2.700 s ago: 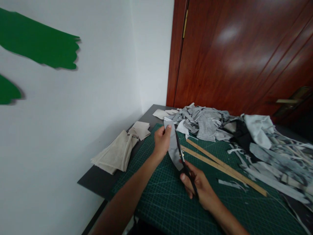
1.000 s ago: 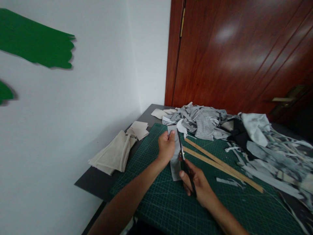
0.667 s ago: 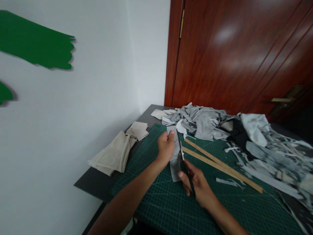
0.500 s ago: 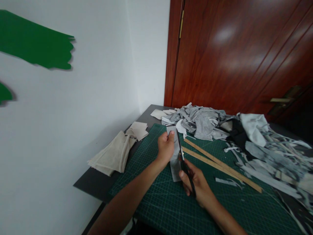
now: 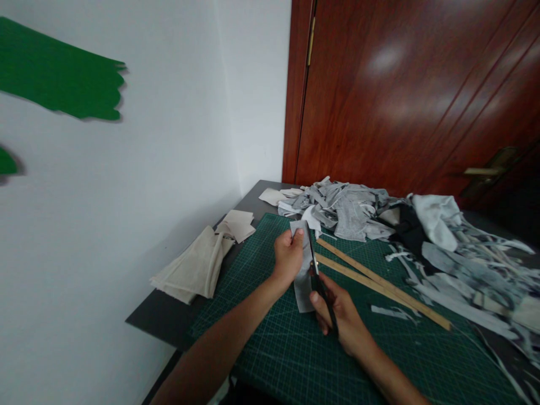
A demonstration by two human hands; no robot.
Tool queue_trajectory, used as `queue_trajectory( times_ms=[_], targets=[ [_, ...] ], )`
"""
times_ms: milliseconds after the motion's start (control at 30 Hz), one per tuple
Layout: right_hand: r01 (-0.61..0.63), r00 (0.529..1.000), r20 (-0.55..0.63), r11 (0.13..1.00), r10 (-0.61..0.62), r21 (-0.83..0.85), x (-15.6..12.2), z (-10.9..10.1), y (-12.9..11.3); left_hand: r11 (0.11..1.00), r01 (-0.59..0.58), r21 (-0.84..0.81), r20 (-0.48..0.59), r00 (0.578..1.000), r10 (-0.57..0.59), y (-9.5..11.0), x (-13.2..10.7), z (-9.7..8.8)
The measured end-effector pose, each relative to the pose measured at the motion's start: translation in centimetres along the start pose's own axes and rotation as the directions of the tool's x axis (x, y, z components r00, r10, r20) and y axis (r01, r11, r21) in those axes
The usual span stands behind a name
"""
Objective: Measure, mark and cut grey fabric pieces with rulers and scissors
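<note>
A grey strip of fabric [image 5: 303, 287] hangs lengthwise above the cutting mat, its upper part pinched between the thumb and fingers of my left hand [image 5: 288, 256]. My right hand [image 5: 336, 312] is closed around the black handles of a pair of scissors [image 5: 314, 268]. The blades point away from me and lie along the strip's right edge, close beside my left fingers. Whether the blades are fully together is hard to make out. Part of the strip's lower right side is hidden behind the right hand.
Two wooden rulers [image 5: 382, 279] lie crossed on the green cutting mat [image 5: 270, 349]. Grey fabric scraps [image 5: 350, 211] are heaped at the back and right. Folded beige cloth [image 5: 194, 267] lies on the left by the wall, and small grey offcuts [image 5: 390, 312] rest right of my hand.
My left hand and the top of the fabric strip have shifted slightly right and down. The right hand with the scissors stays almost in place.
</note>
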State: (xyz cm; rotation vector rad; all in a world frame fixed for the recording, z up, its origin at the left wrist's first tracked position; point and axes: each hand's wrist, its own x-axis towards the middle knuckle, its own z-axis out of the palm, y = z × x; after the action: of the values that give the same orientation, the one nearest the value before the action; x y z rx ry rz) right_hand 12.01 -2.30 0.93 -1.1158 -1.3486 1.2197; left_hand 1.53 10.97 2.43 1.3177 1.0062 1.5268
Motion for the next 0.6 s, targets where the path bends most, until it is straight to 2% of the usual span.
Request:
queue_trajectory(
  times_ms=[100, 333, 600],
  targets=[
    [0.006, 1.000, -0.005, 1.000, -0.006, -0.003, 0.10, -0.06, -0.04, 0.999, -0.036, -0.018, 0.038, 0.999, 0.037, 0.04, -0.19, 0.02],
    [-0.002, 1.000, -0.005, 1.000, 0.002, -0.008, 0.06, -0.06, -0.51, 0.999, -0.048, -0.021, 0.045, 0.998, 0.049, 0.02, -0.13, -0.03],
    [-0.013, 1.000, 0.001, 1.000, 0.013, 0.008, -0.01, -0.20, -0.24, 0.999, -0.033, 0.012, -0.003, 0.999, 0.033, -0.19, -0.02, -0.16]
  ],
)
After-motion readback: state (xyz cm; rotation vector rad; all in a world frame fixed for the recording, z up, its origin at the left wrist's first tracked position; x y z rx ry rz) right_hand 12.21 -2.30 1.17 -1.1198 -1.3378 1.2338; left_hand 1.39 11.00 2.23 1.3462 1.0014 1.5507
